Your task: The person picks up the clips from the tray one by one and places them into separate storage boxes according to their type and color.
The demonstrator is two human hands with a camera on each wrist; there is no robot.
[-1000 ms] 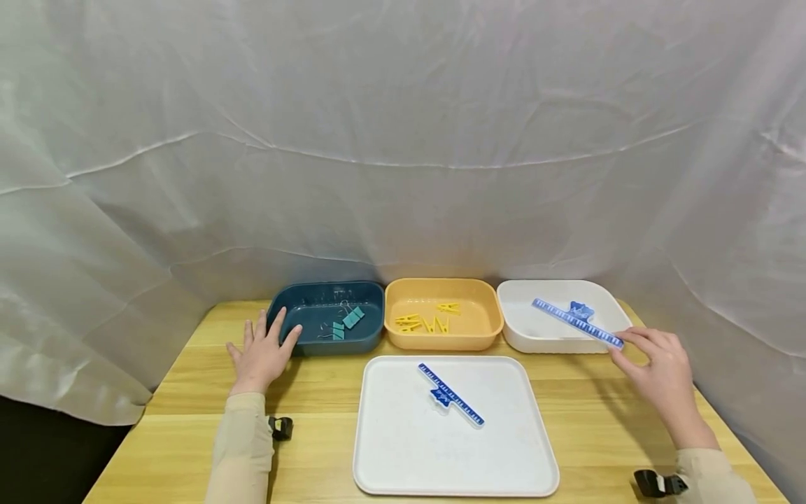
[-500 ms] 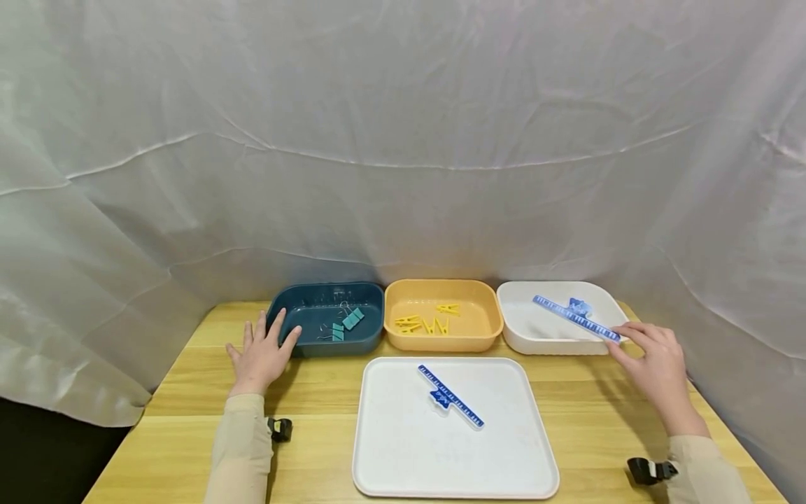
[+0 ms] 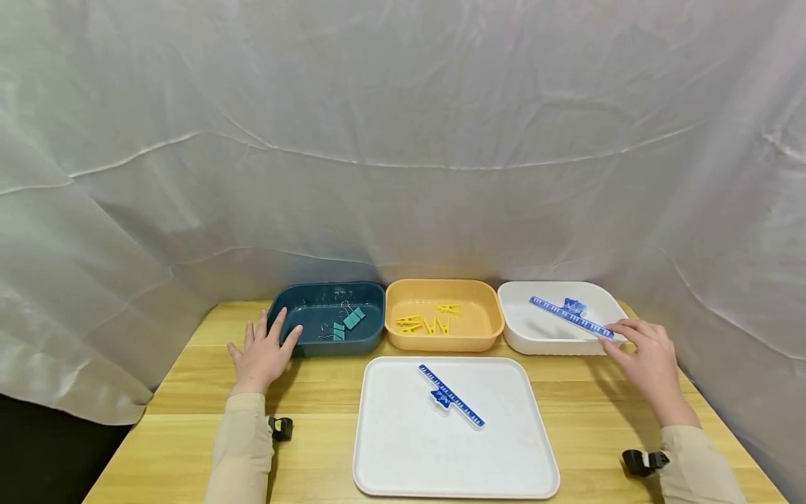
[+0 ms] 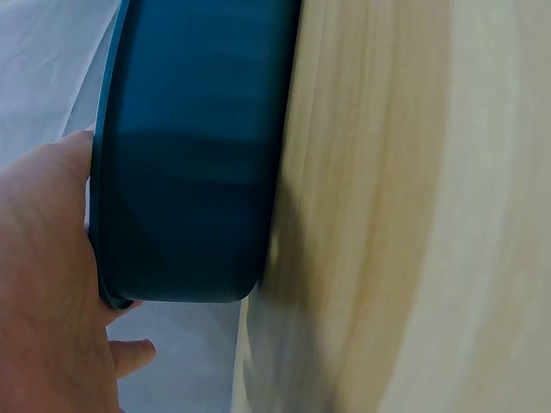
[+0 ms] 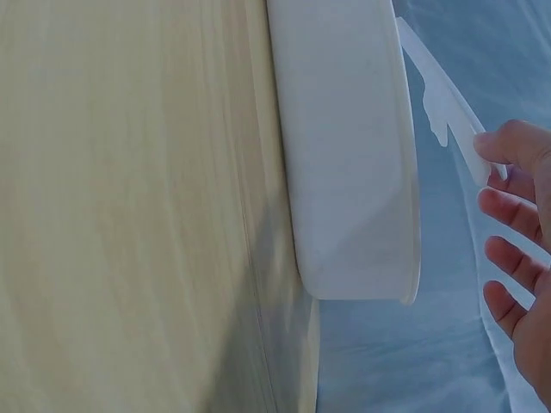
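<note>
My right hand (image 3: 650, 358) pinches one end of a long blue music page clip (image 3: 567, 314) with a piano-key pattern and a star-shaped grip. The clip slants over the white bin (image 3: 541, 346), its far end reaching above the bin's inside. In the right wrist view the clip (image 5: 454, 107) shows edge-on between thumb and fingers, above the bin's rim. At the left, my left hand (image 3: 261, 358) lies with spread fingers at the near left corner of the dark blue bin (image 3: 352, 347). A second blue music page clip (image 3: 450, 395) rests on the white tray (image 3: 453, 458).
A yellow bin (image 3: 443, 342) with several small yellow clothespins stands between the other two bins. Teal binder clips (image 3: 354, 318) lie inside the dark blue bin. Behind the row of bins hangs a pale curtain (image 3: 403, 196). The tray sits on the wooden table (image 3: 315, 448) in front.
My right hand has moved slightly left and away from me with the pinched music page clip, bringing it further over the white bin. My left hand stays put.
</note>
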